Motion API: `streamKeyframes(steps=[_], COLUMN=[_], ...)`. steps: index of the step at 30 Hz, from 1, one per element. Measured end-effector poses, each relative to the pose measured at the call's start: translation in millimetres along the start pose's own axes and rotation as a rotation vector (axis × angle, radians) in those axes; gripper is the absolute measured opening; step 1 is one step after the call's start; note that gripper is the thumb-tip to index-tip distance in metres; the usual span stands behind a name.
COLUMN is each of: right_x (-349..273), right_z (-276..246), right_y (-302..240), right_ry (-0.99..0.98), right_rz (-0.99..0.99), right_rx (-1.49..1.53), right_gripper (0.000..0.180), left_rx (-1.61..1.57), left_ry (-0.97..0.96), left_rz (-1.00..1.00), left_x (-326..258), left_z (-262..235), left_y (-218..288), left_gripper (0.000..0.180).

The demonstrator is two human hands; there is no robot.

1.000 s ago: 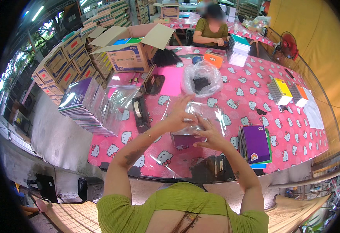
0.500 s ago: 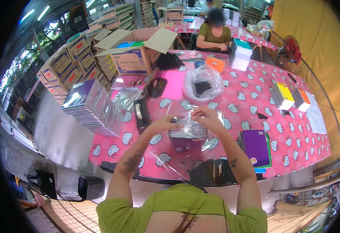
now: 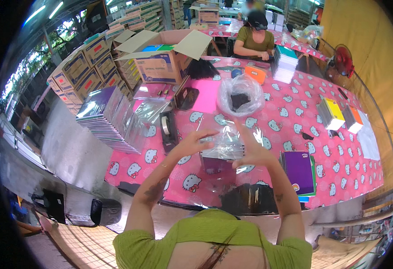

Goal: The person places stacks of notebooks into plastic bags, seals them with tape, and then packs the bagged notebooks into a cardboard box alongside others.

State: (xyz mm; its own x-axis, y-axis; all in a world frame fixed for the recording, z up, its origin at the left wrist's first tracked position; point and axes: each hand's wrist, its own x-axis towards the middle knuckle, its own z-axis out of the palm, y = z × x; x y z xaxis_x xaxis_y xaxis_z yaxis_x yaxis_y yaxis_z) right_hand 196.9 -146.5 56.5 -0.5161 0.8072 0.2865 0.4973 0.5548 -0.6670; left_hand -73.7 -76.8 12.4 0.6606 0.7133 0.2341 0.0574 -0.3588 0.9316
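A small stack of notebooks (image 3: 217, 165) in clear plastic film (image 3: 223, 134) lies before me on the table, purple at its near side. My left hand (image 3: 196, 143) is at the stack's left side, thumb and fingers apart over the film. On the right side, my right hand (image 3: 255, 148) spreads its fingers, thumb low near the stack's corner and fingertips up by the film's far part. Both hands are open, close to or touching the film; exact contact is hard to make out. The film spreads out beyond the notebooks.
A tape dispenser (image 3: 168, 130) stands left of my left hand, beside a tall wrapped notebook stack (image 3: 109, 116). Ahead sits a clear plastic bag (image 3: 240, 96). Purple spiral notebooks (image 3: 299, 172) lie at right. An open carton (image 3: 160, 67) and a seated co-worker (image 3: 254, 40) are farther off.
My right hand has let go of its pinch on the film and opened, moving down the stack's right side. My left hand's fingers have spread apart. The view has shifted slightly.
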Motion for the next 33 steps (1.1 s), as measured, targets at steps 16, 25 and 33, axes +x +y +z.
streamKeyframes(steps=[16, 25, 33], right_x=[-12.1, 9.6, 15.9], right_z=[30.4, 21.3, 24.8], right_y=[6.6, 17.9, 53.5], right_ry=[0.067, 0.248, 0.056], right_rz=[0.019, -0.026, 0.402], right_rx=[-0.092, -0.452, 0.620], right_gripper=[0.030, 0.045, 0.049], left_rx=[0.659, 1.007, 0.024], left_ry=[-0.083, 0.136, -0.368], left_rz=[0.192, 0.149, -0.268], left_x=[-18.3, 15.3, 68.7], left_z=[19.7, 48.9, -7.6], left_y=[27.2, 20.3, -32.6], left_gripper=[0.036, 0.061, 0.043])
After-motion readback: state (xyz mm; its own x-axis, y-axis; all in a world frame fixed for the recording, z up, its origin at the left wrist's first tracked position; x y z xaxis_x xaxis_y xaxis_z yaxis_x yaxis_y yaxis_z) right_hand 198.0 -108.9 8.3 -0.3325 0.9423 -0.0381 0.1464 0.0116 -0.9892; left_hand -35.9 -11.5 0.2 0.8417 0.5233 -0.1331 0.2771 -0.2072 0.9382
